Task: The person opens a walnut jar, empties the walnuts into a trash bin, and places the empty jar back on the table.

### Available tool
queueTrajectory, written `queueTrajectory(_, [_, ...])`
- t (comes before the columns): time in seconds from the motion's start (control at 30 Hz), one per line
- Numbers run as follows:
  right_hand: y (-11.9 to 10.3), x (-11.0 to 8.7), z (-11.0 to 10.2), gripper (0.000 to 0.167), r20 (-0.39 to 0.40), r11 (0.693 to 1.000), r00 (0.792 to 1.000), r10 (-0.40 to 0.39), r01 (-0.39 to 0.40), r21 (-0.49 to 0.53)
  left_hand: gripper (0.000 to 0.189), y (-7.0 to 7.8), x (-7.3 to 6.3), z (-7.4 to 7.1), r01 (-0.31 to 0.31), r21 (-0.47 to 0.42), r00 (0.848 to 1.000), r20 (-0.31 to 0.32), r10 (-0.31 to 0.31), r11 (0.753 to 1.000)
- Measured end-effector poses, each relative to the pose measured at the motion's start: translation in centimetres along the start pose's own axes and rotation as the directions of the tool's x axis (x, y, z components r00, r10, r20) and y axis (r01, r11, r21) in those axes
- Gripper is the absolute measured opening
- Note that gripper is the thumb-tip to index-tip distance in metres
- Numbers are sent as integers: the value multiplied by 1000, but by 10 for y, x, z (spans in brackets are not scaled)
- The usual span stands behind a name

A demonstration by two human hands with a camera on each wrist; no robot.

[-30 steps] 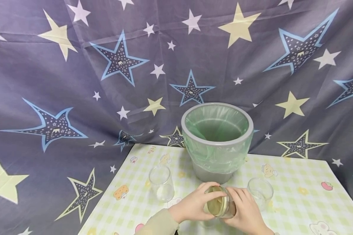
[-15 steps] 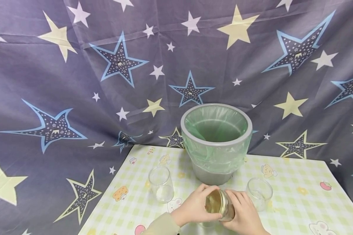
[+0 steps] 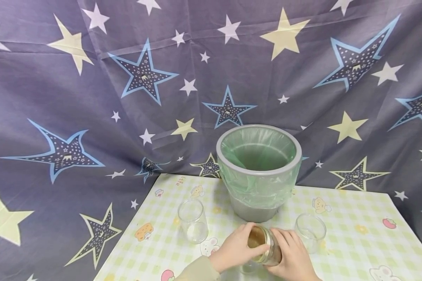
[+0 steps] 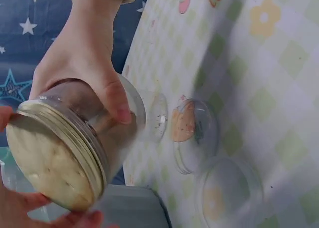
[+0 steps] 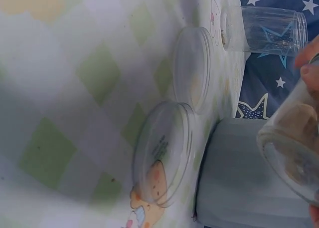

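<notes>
Both hands hold a clear jar with a gold-rimmed lid, tilted so the gold end faces left in the head view. My left hand (image 3: pixel 237 246) grips the lid (image 4: pixel 55 160), thumb across its face and fingers over the top edge. My right hand (image 3: pixel 292 253) wraps round the jar's body; in the left wrist view its thumb lies along the clear wall. Brownish shapes show through the jar (image 5: pixel 294 138) in the right wrist view. Below the hands, part of a clear container (image 3: pixel 247 268) shows on the table, mostly hidden by them.
Behind the hands stands a grey bin (image 3: pixel 254 212) lined with a green bag. One clear jar (image 3: pixel 193 220) stands left of the hands and another clear container (image 3: pixel 311 232) right. The checked tablecloth (image 3: pixel 358 234) ends at a star-patterned curtain (image 3: pixel 91 97).
The jar has come slightly lower in the head view. My left hand's fingers, earlier spread across the lid's face, have shifted to its edge; the right hand keeps its grip.
</notes>
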State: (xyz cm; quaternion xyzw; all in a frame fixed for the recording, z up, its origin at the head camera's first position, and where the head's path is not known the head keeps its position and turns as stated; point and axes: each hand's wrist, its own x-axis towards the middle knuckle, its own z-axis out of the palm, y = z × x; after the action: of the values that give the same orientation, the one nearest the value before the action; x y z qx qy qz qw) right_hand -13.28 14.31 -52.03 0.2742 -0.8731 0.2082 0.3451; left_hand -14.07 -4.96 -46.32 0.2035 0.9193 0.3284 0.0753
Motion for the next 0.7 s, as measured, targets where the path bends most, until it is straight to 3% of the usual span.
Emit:
queueTrajectory(0.07, [0, -3, 1, 100, 9, 1000, 1000, 16, -16, -5, 72, -2, -1, -1, -86, 15, 995, 52, 85, 996])
queueTrajectory(0.13, [-1, -5, 1, 100, 24, 999, 999, 32, -32, -11, 77, -5, -3, -1, -208, 48, 975, 90, 204, 977])
queueTrajectory(0.27, [-1, -9, 3, 102, 34, 999, 999, 30, -30, -12, 79, -12, -4, -2, -462, 130, 886, 106, 450, 877])
queueTrajectory(0.33, [-1, -10, 3, 102, 23, 1000, 999, 30, -30, 7, 78, -17, -3, -3, -540, 145, 842, 107, 529, 829])
queueTrajectory(0.4, [0, -11, 4, 102, 9, 999, 1000, 28, -29, 22, 77, -20, -3, -4, -573, 127, 819, 102, 564, 810])
queueTrajectory(0.5, [1, -11, 4, 101, -3, 999, 1000, 26, -26, 31, 73, -21, -3, -6, -576, 110, 818, 89, 569, 810])
queueTrajectory(0.7, [1, -11, 4, 101, 15, 1000, 1000, 4, -4, 1, 75, -18, -5, -7, -518, 137, 855, 71, 513, 844])
